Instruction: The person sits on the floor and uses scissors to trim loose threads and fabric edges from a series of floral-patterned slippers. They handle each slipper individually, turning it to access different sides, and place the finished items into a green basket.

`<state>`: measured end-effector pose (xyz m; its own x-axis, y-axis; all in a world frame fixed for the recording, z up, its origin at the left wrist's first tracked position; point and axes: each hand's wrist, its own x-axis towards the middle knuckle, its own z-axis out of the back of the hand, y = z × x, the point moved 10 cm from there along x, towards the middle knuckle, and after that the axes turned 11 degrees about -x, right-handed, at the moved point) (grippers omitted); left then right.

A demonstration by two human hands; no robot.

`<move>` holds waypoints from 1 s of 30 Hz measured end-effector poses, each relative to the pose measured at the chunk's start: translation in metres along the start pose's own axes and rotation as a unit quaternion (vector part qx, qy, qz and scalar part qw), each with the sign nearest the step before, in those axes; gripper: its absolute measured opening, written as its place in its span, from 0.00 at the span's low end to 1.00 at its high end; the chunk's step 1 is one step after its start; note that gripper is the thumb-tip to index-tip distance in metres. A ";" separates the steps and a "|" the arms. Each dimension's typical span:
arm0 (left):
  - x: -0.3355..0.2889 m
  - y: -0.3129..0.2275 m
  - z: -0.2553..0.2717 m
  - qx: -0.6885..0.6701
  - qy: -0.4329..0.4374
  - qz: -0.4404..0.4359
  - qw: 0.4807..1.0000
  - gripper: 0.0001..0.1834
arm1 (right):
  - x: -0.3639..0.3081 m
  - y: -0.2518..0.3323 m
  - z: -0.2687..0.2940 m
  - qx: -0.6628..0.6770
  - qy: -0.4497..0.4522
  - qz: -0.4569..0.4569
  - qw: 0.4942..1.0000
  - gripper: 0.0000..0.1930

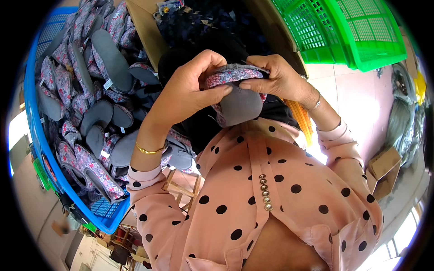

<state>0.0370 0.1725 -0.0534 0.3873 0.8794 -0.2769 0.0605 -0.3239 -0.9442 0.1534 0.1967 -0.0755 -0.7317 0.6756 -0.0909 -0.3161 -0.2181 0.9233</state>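
Observation:
Between my two hands is a slipper with a grey sole and a pink-and-grey floral fabric edge. My left hand grips its left side, thumb pressed on the grey part and fingers behind the floral edge. On the other side my right hand pinches the edge, its thumb lying across the floral fabric near the middle. The slipper looks bent or folded between the hands, above my lap. Part of it is hidden by my fingers.
To the left, a large blue plastic basket is heaped with similar floral slippers. Ahead stands an open cardboard box with dark contents. A green plastic basket is at the far right, above a small cardboard box and plastic bags.

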 end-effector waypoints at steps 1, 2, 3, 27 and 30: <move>-0.001 -0.004 0.005 0.064 -0.022 -0.026 0.997 0.11 | 0.001 0.003 0.001 -0.060 0.011 -0.009 0.998 0.17; -0.002 -0.009 0.010 0.127 -0.044 -0.052 0.990 0.11 | 0.001 0.006 0.004 -0.119 0.022 -0.018 0.992 0.18; -0.003 -0.012 0.014 0.190 -0.066 -0.077 0.976 0.12 | 0.000 0.019 0.006 -0.179 0.030 0.017 0.983 0.21; -0.035 0.018 0.023 0.351 -0.287 -0.279 0.847 0.14 | -0.032 -0.022 0.011 -0.226 -0.190 0.037 0.955 0.15; -0.033 0.013 0.022 0.314 -0.275 -0.278 0.865 0.15 | -0.026 -0.040 0.040 0.019 -0.201 -0.034 0.979 0.17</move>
<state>0.0049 0.1474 -0.0605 -0.0481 0.9269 0.3723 -0.4828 0.3047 -0.8210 0.2085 0.2158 -0.0949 -0.4105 0.9119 -0.0047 -0.3263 -0.1421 0.9345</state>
